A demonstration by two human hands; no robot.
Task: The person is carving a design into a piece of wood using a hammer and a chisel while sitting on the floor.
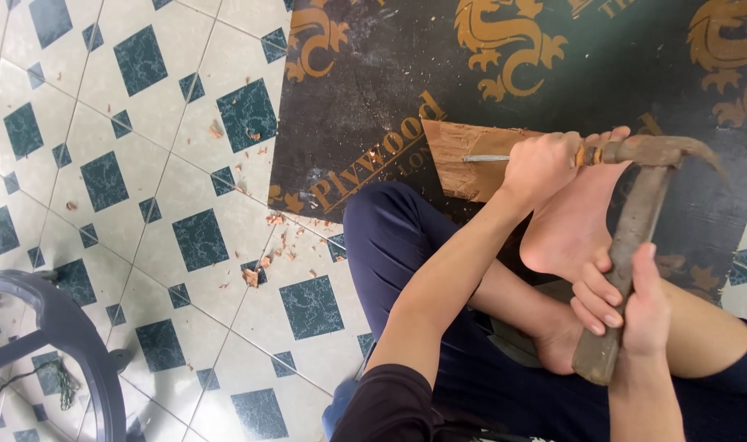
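My left hand grips a chisel whose steel blade lies flat on a brown piece of wood, tip pointing left. The chisel's orange handle end pokes out of my fist. My right hand holds a worn hammer by its handle, and the hammer's head touches the chisel's handle end. My bare foot rests on the wood beside the chisel. I sit on the floor in dark blue trousers.
The wood lies on a black plywood sheet printed with gold dragon figures. White floor tiles with dark green diamonds lie to the left, strewn with wood chips. A dark metal chair frame stands at lower left.
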